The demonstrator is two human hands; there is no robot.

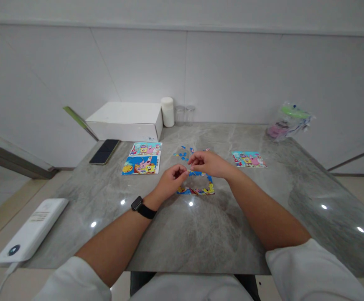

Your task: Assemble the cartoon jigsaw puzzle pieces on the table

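Note:
A jigsaw puzzle frame (pixel 211 187), partly put together with an open middle, lies on the grey table in front of me. My left hand (pixel 171 180), with a black watch on its wrist, is at the frame's left side, fingers curled and closed. Over the frame's upper edge is my right hand (pixel 209 163), thumb and fingers pinched together. Whatever either hand pinches is too small or hidden to name. Loose blue puzzle pieces (pixel 182 155) lie just beyond my hands, with a few more partly hidden behind my right hand.
Left of the puzzle lies a cartoon picture sheet (pixel 141 164); a cartoon picture card (pixel 249 159) lies right. Around the table are a phone (pixel 105 151), white box (pixel 125 115), white bottle (pixel 167 112), two clear glasses (pixel 189 116), plastic bag (pixel 290 121) and cabled power bank (pixel 33 230).

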